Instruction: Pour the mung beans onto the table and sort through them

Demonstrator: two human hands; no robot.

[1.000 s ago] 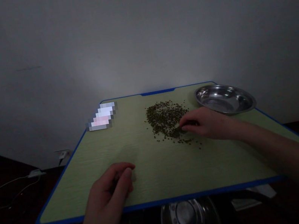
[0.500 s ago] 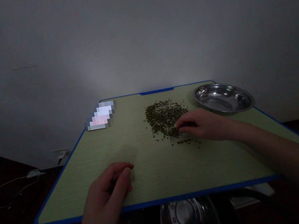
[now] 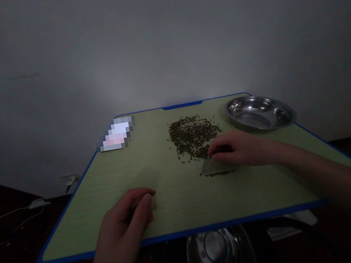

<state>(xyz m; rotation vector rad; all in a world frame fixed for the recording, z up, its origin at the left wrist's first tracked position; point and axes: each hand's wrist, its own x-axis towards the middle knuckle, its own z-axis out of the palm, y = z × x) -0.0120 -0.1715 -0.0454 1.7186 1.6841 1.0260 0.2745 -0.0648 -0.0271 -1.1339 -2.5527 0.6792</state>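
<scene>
A heap of small dark green seeds [image 3: 192,136] lies on a pale green table with a blue edge [image 3: 179,232]. My right hand [image 3: 239,149] rests at the near right side of the heap, its fingers curled and pressed together on the seeds. A few seeds trail in front of its fingertips. My left hand [image 3: 125,217] lies near the table's front edge, away from the heap, with fingers curled into a loose pinch; what they hold, if anything, is hidden. The room is dim.
A shallow steel bowl [image 3: 260,112] sits at the table's far right corner. A blurred flat object [image 3: 116,133] lies at the far left. Another shiny steel vessel [image 3: 220,254] stands below the front edge. Cables [image 3: 14,212] run along the floor at left.
My right hand has slid a little toward me along the heap's edge, dragging some seeds with it. My left hand has stayed in place.
</scene>
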